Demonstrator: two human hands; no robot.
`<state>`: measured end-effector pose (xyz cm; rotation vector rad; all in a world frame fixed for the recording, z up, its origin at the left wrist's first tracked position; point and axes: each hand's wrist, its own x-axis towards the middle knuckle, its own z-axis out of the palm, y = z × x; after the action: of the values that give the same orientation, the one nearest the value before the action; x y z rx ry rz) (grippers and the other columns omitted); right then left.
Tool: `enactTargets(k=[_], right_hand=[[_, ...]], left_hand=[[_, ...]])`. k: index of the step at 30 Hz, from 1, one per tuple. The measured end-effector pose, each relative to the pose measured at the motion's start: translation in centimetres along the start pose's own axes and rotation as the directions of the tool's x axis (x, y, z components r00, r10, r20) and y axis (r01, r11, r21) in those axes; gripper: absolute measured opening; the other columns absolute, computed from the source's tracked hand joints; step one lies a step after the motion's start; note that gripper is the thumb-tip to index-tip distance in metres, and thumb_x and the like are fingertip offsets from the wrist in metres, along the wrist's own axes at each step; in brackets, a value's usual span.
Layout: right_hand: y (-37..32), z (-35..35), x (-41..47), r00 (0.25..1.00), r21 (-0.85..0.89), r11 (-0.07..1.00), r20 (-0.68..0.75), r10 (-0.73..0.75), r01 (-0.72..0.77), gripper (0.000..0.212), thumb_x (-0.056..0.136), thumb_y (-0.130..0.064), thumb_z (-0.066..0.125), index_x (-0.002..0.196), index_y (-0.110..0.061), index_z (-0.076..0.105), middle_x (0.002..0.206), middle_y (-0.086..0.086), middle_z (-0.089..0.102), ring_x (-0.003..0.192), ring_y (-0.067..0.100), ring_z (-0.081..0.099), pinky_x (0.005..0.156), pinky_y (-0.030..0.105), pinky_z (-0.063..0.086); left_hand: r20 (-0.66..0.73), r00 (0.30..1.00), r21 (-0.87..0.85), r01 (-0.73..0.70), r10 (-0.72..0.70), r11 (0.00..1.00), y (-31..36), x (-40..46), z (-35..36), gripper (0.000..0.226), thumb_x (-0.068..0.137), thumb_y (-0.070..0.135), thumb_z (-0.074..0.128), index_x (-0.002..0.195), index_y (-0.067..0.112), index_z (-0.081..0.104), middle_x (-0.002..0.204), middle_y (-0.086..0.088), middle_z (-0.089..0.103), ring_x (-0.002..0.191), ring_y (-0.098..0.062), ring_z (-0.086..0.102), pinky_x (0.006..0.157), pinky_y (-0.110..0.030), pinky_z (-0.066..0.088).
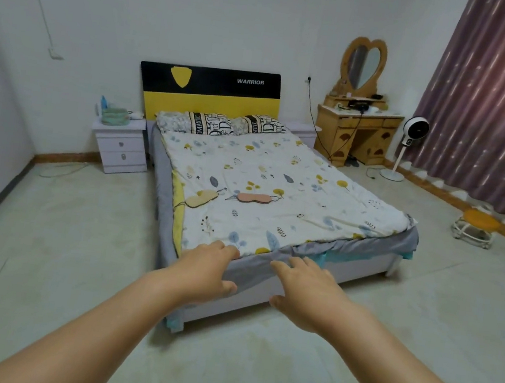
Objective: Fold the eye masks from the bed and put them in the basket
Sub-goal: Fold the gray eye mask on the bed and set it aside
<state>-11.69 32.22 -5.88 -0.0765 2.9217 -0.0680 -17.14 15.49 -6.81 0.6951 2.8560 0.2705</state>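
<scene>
From the head camera I see both hands stretched toward the foot of the bed (369, 219), the left hand (207, 270) and the right hand (305, 291) each palm down with fingers loosely spread, holding nothing. Two eye masks lie flat on the leaf-patterned quilt (280, 163): the pink eye mask (253, 197) near the middle with its long axis running across the bed, and the yellow eye mask (201, 198) just to its left near the quilt's edge, angled diagonally with its far end toward the pink one.
</scene>
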Motion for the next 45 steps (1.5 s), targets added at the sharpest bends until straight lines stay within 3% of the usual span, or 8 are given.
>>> enactTargets(k=[7, 13, 20, 30, 34, 45], right_hand=[[1.4, -1.7, 9.3, 1.000, -0.009, 1.000, 0.031, -0.003, 0.003, 0.047, 0.090, -0.030, 0.047, 0.135, -0.017, 0.037, 0.138, 0.012, 0.042, 0.128, 0.033, 0.036, 0.104, 0.046, 0.034], [2.6, -3.5, 17.2, 0.999, -0.016, 1.000, 0.034, 0.024, -0.024, 0.035, 0.087, -0.024, 0.044, 0.121, -0.016, 0.045, 0.120, 0.011, 0.050, 0.112, 0.032, 0.045, 0.086, 0.041, 0.038], [5.8, -4.4, 25.0, 0.995, 0.002, 0.999, 0.082, 0.051, -0.051, 0.042, 0.088, -0.024, 0.044, 0.129, -0.016, 0.043, 0.127, 0.012, 0.049, 0.116, 0.032, 0.046, 0.093, 0.043, 0.040], [15.2, -6.7, 38.6, 0.998, 0.014, 0.999, 0.062, -0.034, 0.033, 0.046, 0.089, -0.031, 0.047, 0.132, -0.017, 0.041, 0.128, 0.011, 0.050, 0.116, 0.032, 0.048, 0.095, 0.042, 0.044], [18.9, -7.5, 43.1, 0.996, -0.041, 0.998, 0.068, -0.053, 0.056, 0.042, 0.090, -0.032, 0.047, 0.128, -0.015, 0.044, 0.125, 0.011, 0.051, 0.112, 0.033, 0.050, 0.089, 0.042, 0.044], [24.2, -7.5, 57.2, 0.974, -0.013, 0.990, 0.182, -0.137, 0.142, 0.044, 0.092, -0.030, 0.044, 0.133, -0.014, 0.040, 0.128, 0.011, 0.049, 0.115, 0.032, 0.048, 0.091, 0.039, 0.041]], left_hand=[[-0.003, 0.999, -0.037, -0.032, 0.032, 0.999, -4.2, 8.8, -1.5, 0.057, 0.084, 0.039, 0.054, 0.136, 0.023, 0.034, 0.139, -0.004, 0.042, 0.123, -0.024, 0.045, 0.099, -0.036, 0.040], [0.006, 0.999, -0.037, -0.044, 0.045, 0.998, -7.2, 16.9, -3.6, 0.057, 0.084, 0.037, 0.052, 0.136, 0.022, 0.034, 0.136, -0.004, 0.045, 0.119, -0.025, 0.047, 0.095, -0.035, 0.041], [0.017, 0.997, -0.050, -0.075, 0.076, 0.996, -7.9, 25.0, -4.0, 0.053, 0.086, 0.036, 0.052, 0.135, 0.023, 0.036, 0.136, -0.003, 0.044, 0.113, -0.023, 0.051, 0.090, -0.032, 0.042], [0.044, 0.999, -0.039, 0.007, -0.005, 0.999, -7.2, 40.2, -4.8, 0.054, 0.086, 0.037, 0.052, 0.135, 0.022, 0.036, 0.136, -0.004, 0.044, 0.118, -0.023, 0.048, 0.095, -0.034, 0.043], [0.073, 0.997, -0.046, 0.037, -0.034, 0.998, -6.2, 45.2, -4.8, 0.054, 0.085, 0.038, 0.051, 0.135, 0.023, 0.035, 0.137, -0.003, 0.044, 0.119, -0.023, 0.048, 0.096, -0.034, 0.042], [0.153, 0.979, -0.080, 0.146, -0.133, 0.986, -8.0, 58.8, -3.8, 0.052, 0.087, 0.037, 0.050, 0.135, 0.021, 0.038, 0.140, -0.001, 0.044, 0.122, -0.021, 0.046, 0.095, -0.030, 0.039]])
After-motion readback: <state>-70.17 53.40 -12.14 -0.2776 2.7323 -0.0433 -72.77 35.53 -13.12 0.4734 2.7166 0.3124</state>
